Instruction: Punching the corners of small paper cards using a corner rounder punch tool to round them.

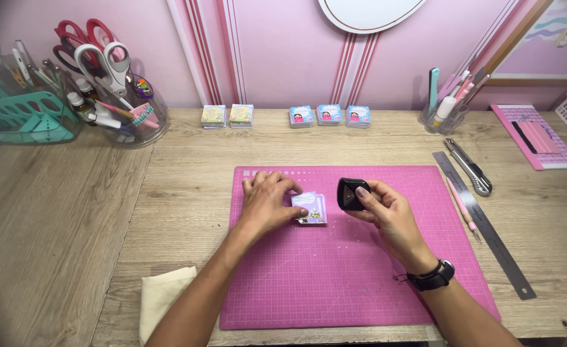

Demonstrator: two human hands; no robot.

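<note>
A pink cutting mat (335,283) lies on the wooden desk in front of me. My left hand (267,200) rests on the mat, its fingers pressing down on a small stack of lilac printed cards (314,207). Just right of the cards, my right hand (386,209) holds a small black rounded punch-like tool (349,193) between thumb and fingers, slightly above the mat. A black watch sits on my right wrist.
Small card stacks (227,115) (329,115) line the desk's back edge. A clear tub with scissors (113,96) and a teal organiser (26,115) stand back left. A pen cup (444,109), utility knife (468,167), pink pen (463,209), steel ruler (486,225), pink notebook (537,136) lie right. A cream cloth (161,292) lies front left.
</note>
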